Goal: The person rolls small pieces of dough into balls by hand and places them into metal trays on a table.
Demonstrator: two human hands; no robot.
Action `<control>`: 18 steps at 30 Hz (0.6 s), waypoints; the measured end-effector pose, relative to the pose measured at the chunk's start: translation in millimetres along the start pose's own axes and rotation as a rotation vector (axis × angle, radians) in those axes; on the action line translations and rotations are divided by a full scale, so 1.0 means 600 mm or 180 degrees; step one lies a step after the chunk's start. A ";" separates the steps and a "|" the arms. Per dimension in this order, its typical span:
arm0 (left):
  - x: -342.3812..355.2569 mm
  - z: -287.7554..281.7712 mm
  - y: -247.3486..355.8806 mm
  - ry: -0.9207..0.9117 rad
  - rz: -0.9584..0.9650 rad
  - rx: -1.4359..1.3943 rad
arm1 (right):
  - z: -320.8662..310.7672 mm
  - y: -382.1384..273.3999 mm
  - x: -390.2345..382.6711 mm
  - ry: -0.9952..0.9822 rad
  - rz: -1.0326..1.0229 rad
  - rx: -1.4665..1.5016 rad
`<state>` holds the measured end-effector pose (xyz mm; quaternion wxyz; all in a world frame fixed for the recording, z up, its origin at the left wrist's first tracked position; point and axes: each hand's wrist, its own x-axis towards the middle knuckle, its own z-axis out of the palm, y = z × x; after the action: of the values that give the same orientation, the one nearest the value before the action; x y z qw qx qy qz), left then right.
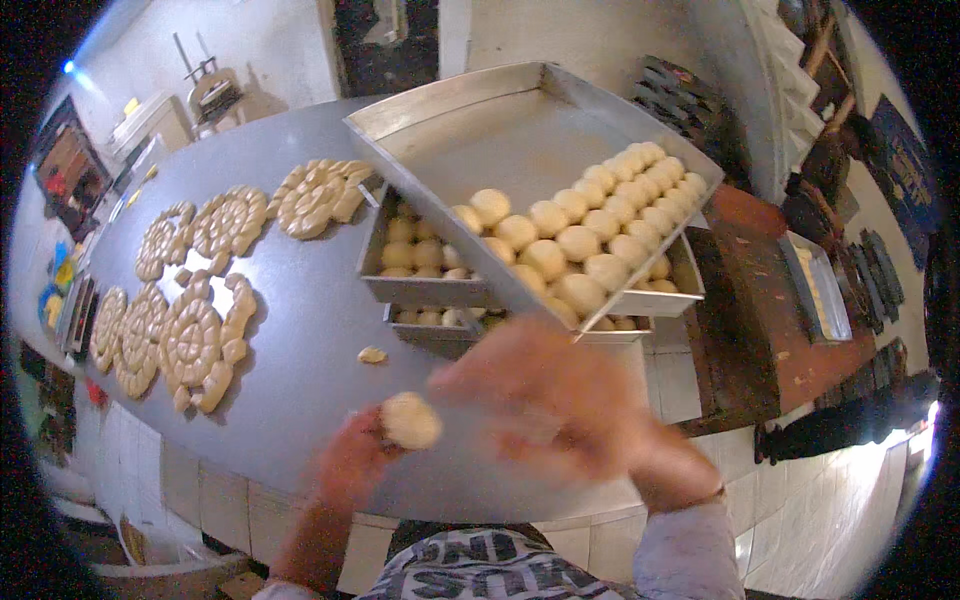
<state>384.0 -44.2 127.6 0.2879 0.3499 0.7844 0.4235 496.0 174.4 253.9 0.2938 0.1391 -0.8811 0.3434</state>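
Note:
Near the lower middle, my left hand (357,448) grips a round, pale dough ball (411,420). To its right, my right hand (560,400) is smeared by motion, so its grip is unclear. It hovers below a large metal tray (453,128) of dough balls (577,243), arranged in rows along the near and right parts. That tray rests at an angle over further trays (420,290), also holding dough balls. At the left, several coiled, segmented dough shapes (188,340) lie on the grey metal table (300,440). A small dough scrap (372,355) lies near the middle.
A wooden bench (745,370) with a long metal pan (830,320) stands at the right. Dark stacked pans (680,95) are at the back right. A white tiled floor (730,505) shows below. A piece of equipment (215,95) stands by the back wall.

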 end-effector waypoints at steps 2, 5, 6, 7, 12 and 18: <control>0.017 0.015 0.039 -0.0970 -0.0342 -0.0495 | 0.093 0.016 -0.065 -0.0326 0.0098 0.0038; 0.048 -0.001 -0.053 -0.1518 -0.0761 -0.1879 | 0.176 0.048 -0.165 -0.0288 0.2016 0.1017; 0.081 -0.022 -0.096 -0.1407 -0.0482 -0.1013 | 0.192 0.041 -0.200 0.0047 0.2238 0.0657; 0.121 -0.048 -0.141 -0.1308 -0.0203 -0.0113 | 0.209 0.029 -0.238 0.0432 0.2459 0.0289; 0.344 -0.267 -0.284 0.1723 -0.0263 0.1125 | 0.229 0.025 -0.279 -0.0888 0.2583 -0.2500; 0.554 -0.327 -0.358 0.2355 -0.1232 0.2058 | 0.342 0.101 -0.258 0.0042 0.2644 -0.3063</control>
<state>-24.1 43.6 -16.6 -0.0579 0.0968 0.9745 0.1942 504.8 84.1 6.0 0.1713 -0.3640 -0.9155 -0.0048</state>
